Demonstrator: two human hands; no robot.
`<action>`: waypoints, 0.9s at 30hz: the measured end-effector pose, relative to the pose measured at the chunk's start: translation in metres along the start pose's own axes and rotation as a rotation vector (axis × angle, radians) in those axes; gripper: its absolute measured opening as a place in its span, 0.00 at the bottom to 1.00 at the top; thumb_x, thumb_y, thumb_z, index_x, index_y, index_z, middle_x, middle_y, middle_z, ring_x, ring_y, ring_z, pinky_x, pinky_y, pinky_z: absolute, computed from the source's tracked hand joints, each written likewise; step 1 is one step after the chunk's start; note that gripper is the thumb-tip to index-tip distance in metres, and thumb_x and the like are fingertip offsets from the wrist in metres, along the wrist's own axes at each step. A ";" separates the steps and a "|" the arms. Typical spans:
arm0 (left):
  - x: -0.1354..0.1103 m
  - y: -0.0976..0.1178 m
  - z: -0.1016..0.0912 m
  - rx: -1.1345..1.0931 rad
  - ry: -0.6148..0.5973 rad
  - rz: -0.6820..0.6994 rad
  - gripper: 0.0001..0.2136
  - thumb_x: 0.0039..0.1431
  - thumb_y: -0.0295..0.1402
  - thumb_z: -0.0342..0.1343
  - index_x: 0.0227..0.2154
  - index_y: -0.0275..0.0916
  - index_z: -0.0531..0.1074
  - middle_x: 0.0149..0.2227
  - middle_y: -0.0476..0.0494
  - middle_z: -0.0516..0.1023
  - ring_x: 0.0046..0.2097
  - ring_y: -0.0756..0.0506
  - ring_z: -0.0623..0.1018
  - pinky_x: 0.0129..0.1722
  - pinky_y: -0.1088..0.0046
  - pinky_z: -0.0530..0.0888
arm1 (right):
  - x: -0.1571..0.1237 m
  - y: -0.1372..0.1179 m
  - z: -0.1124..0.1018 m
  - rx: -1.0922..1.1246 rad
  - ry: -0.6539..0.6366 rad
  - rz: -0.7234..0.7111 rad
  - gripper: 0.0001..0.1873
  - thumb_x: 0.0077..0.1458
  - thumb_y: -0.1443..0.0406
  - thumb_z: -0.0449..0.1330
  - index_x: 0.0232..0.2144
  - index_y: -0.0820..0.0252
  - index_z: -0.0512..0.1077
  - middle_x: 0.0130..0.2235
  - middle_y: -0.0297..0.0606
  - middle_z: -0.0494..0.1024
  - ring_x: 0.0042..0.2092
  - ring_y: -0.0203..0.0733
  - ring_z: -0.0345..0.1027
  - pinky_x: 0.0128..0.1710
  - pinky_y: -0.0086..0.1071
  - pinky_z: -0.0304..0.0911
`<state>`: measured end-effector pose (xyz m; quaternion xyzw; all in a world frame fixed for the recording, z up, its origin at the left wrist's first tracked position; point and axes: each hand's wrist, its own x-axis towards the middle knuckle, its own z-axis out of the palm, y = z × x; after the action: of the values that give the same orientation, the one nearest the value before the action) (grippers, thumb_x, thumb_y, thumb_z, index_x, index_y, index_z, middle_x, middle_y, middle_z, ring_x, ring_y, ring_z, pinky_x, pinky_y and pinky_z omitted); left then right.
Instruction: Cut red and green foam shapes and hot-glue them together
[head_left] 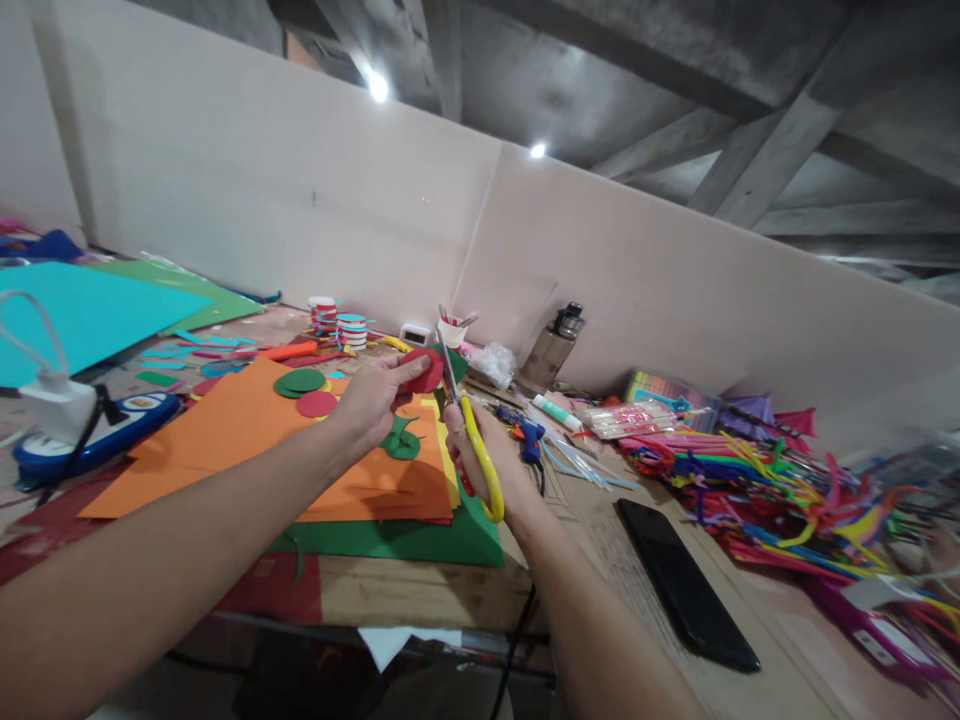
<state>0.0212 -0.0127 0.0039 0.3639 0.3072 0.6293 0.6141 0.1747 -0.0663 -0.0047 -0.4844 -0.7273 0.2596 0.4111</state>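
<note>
My left hand (373, 400) pinches a red paper circle (424, 371) between thumb and fingers. Wrapped around the handles of yellow-handled scissors (484, 470) is my right hand (480, 450); the metal blades point up, right beside the circle's right edge. A piece of dark green paper (452, 366) shows behind the blades. Below both hands lie orange paper sheets (225, 430) on a larger green sheet (420, 540). On the orange paper rest green circles (298, 382), a red circle (316, 403) and curled green offcuts (401, 440).
A black phone (686, 585) lies at right, near a heap of colourful pipe cleaners (780, 500). Further back stand a bottle (551, 350), a glue stick (556, 412) and a blue glue gun (531, 440). At left are a power strip (97, 435) and a turquoise sheet (90, 310).
</note>
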 end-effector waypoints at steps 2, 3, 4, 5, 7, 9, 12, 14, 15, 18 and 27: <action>0.000 -0.001 0.000 -0.007 -0.002 0.001 0.15 0.36 0.36 0.70 0.29 0.34 0.78 0.28 0.46 0.79 0.28 0.53 0.72 0.25 0.80 0.63 | 0.000 -0.002 -0.001 -0.018 -0.036 0.034 0.20 0.60 0.48 0.52 0.35 0.58 0.67 0.23 0.30 0.66 0.22 0.33 0.59 0.20 0.26 0.56; 0.000 -0.001 0.000 -0.013 -0.001 0.001 0.15 0.37 0.36 0.70 0.29 0.34 0.78 0.28 0.46 0.79 0.29 0.53 0.73 0.25 0.80 0.63 | 0.000 -0.002 -0.001 -0.027 -0.053 0.053 0.20 0.60 0.48 0.51 0.36 0.59 0.67 0.23 0.30 0.66 0.22 0.32 0.58 0.20 0.25 0.56; 0.001 -0.002 0.000 -0.019 0.001 0.000 0.14 0.37 0.35 0.70 0.29 0.34 0.78 0.28 0.46 0.79 0.29 0.52 0.73 0.26 0.80 0.64 | 0.000 -0.002 -0.001 -0.031 -0.058 0.066 0.20 0.60 0.48 0.51 0.36 0.59 0.67 0.23 0.30 0.66 0.22 0.32 0.58 0.20 0.25 0.56; 0.001 -0.002 0.000 -0.023 0.003 -0.002 0.14 0.38 0.35 0.70 0.29 0.35 0.78 0.28 0.46 0.79 0.29 0.52 0.73 0.26 0.80 0.64 | 0.000 -0.002 -0.001 -0.034 -0.058 0.074 0.20 0.60 0.48 0.50 0.36 0.59 0.67 0.23 0.30 0.66 0.22 0.32 0.58 0.20 0.25 0.56; 0.001 -0.002 0.000 -0.025 0.006 -0.008 0.13 0.38 0.35 0.70 0.29 0.35 0.78 0.28 0.46 0.79 0.29 0.52 0.73 0.26 0.80 0.64 | 0.000 -0.002 -0.001 -0.036 -0.059 0.082 0.21 0.60 0.48 0.50 0.37 0.59 0.67 0.22 0.30 0.66 0.22 0.33 0.58 0.20 0.26 0.56; 0.001 -0.002 0.000 -0.023 0.011 -0.013 0.13 0.37 0.34 0.70 0.28 0.35 0.78 0.27 0.46 0.79 0.28 0.53 0.73 0.25 0.81 0.64 | 0.000 -0.002 0.000 -0.034 -0.057 0.084 0.21 0.60 0.48 0.50 0.37 0.59 0.68 0.22 0.30 0.65 0.22 0.33 0.58 0.21 0.26 0.56; 0.002 -0.001 0.000 -0.015 0.014 -0.016 0.13 0.37 0.34 0.70 0.28 0.34 0.78 0.27 0.46 0.78 0.27 0.53 0.72 0.24 0.81 0.63 | 0.000 -0.002 -0.001 -0.034 -0.060 0.089 0.21 0.60 0.48 0.50 0.39 0.59 0.67 0.22 0.30 0.65 0.22 0.34 0.59 0.21 0.26 0.56; 0.003 -0.001 -0.001 -0.007 0.008 -0.015 0.13 0.38 0.34 0.69 0.27 0.34 0.78 0.26 0.46 0.78 0.27 0.54 0.72 0.23 0.81 0.62 | 0.000 -0.002 -0.001 -0.037 -0.060 0.090 0.21 0.60 0.48 0.50 0.38 0.59 0.67 0.22 0.30 0.65 0.22 0.34 0.59 0.21 0.27 0.56; 0.003 -0.002 -0.001 -0.005 0.007 -0.016 0.12 0.38 0.34 0.69 0.27 0.34 0.78 0.26 0.46 0.78 0.26 0.54 0.71 0.23 0.81 0.62 | 0.000 -0.002 -0.001 -0.039 -0.059 0.089 0.21 0.60 0.48 0.50 0.38 0.59 0.67 0.22 0.30 0.65 0.22 0.34 0.59 0.21 0.27 0.56; 0.003 -0.002 -0.001 -0.007 0.011 -0.018 0.12 0.38 0.34 0.69 0.27 0.34 0.77 0.26 0.47 0.78 0.26 0.54 0.71 0.23 0.81 0.61 | 0.000 -0.003 0.000 -0.051 -0.049 0.085 0.21 0.60 0.47 0.49 0.36 0.59 0.67 0.23 0.30 0.66 0.22 0.34 0.59 0.21 0.27 0.56; 0.004 0.002 -0.003 0.027 0.006 -0.018 0.14 0.36 0.34 0.70 0.28 0.35 0.79 0.26 0.46 0.78 0.25 0.54 0.70 0.23 0.80 0.60 | 0.001 -0.006 -0.004 -0.099 -0.041 0.083 0.22 0.60 0.46 0.48 0.30 0.58 0.63 0.24 0.32 0.68 0.22 0.33 0.59 0.20 0.26 0.55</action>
<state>0.0179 -0.0084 0.0040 0.3676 0.3208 0.6207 0.6138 0.1749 -0.0680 0.0018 -0.5284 -0.7268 0.2502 0.3604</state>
